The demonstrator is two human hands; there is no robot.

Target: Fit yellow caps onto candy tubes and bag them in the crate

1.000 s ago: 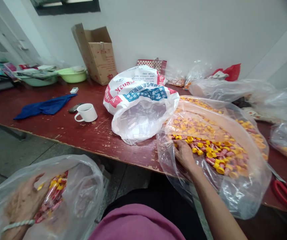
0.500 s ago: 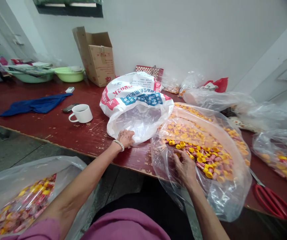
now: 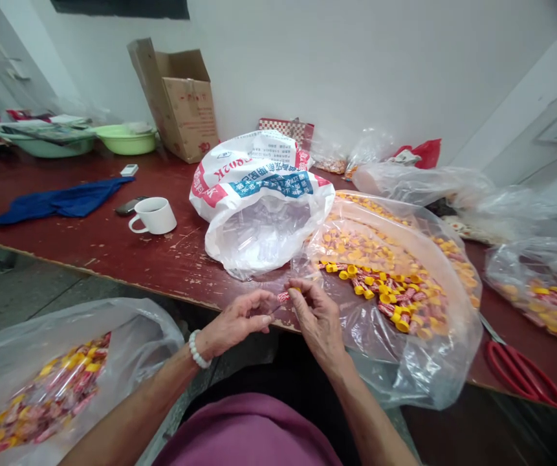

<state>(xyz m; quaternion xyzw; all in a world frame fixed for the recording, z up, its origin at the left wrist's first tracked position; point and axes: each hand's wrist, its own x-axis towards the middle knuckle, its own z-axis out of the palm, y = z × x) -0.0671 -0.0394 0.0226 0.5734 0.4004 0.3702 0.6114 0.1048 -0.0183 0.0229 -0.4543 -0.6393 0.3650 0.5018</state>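
My right hand [image 3: 317, 323] pinches a small red-and-white patterned piece with a yellow cap [image 3: 283, 297], held over the table's front edge. Close to its left end, my left hand [image 3: 238, 321] has thumb and fingers brought together; a thin, see-through item seems to be between them, too small to name. Just beyond the hands lies a white printed sack [image 3: 268, 184], its mouth towards me, with clear plastic pieces [image 3: 263, 233] inside. To the right, a clear plastic bag [image 3: 418, 372] lies open over many yellow-capped red-and-white pieces [image 3: 394, 294].
Red-handled scissors [image 3: 523, 372] lie at the right edge of the red table [image 3: 171, 265]. A white mug [image 3: 156, 216], a blue cloth [image 3: 65, 199] and a cardboard box [image 3: 188, 113] stand to the left. Below the table edge, another clear bag [image 3: 147, 323] holds similar capped pieces.
My left hand has come out of the sack's mouth towards me. My right hand has left the bag of capped pieces with one of them, and both hands now meet in front of me.
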